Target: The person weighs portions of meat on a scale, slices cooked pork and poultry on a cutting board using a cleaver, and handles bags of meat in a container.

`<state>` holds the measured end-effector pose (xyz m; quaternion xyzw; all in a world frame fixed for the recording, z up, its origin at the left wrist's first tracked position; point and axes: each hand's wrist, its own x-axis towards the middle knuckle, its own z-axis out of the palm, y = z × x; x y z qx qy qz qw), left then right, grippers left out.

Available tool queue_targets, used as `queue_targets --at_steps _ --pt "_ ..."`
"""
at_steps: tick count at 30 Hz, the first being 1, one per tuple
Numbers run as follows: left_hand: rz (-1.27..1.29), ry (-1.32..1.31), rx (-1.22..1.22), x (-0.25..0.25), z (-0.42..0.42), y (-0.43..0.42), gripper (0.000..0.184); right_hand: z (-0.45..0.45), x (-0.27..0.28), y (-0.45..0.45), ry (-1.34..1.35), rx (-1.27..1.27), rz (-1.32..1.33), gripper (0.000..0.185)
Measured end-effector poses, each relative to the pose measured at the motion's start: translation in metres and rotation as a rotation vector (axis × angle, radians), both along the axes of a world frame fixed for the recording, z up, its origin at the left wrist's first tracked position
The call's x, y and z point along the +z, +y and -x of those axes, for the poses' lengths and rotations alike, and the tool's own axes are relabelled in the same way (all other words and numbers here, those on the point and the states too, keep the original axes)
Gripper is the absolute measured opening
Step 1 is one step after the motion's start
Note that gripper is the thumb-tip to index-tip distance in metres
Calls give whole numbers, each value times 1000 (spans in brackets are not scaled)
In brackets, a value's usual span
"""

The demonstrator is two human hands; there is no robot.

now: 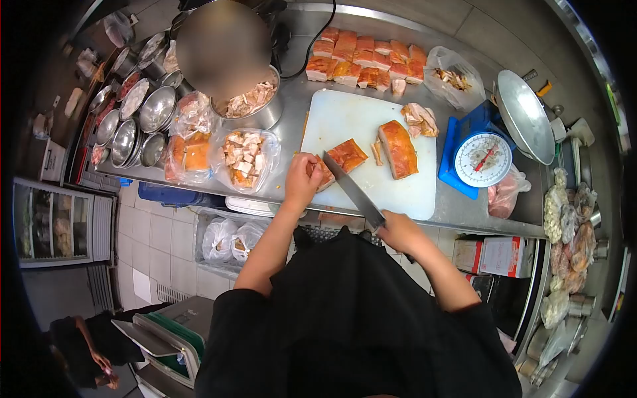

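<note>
My right hand (400, 233) is closed around the handle of a long kitchen knife (356, 193). Its blade lies across a strip of roast pork, with one part (348, 154) beyond the blade and another part (324, 177) on the near side. I cannot tell whether the blade is fully through. My left hand (302, 175), fingers curled, grips the near part at the left side of the white cutting board (332, 111). To the right on the board rests a bigger slab of roast pork (399, 150), browned skin showing, with trimmed scraps (419, 120) behind it.
Rows of roast pork blocks (363, 56) line the back of the steel counter. A blue scale (448, 159) and its metal pan (524, 116) stand right. A plastic-lined container of pork cubes (244, 158) and metal bowls (158, 109) are left. Another person's hands (106, 371) show lower left.
</note>
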<state>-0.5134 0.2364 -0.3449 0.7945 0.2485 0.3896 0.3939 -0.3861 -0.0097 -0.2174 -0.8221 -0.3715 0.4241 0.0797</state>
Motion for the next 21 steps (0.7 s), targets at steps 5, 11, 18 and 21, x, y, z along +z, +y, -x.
queue_targets --at_steps 5,11,18,21 --pt "236 1 -3 -7 17 5 26 -12 29 -75 54 -162 -241 37" --pt "-112 332 -89 67 -23 3 51 -45 18 -116 45 -637 -233 25" --pt "-44 849 -311 70 -103 8 76 -88 -19 -139 9 -536 -262 25" --pt "678 486 -369 117 -115 7 72 -105 -40 -166 69 -408 -306 32"
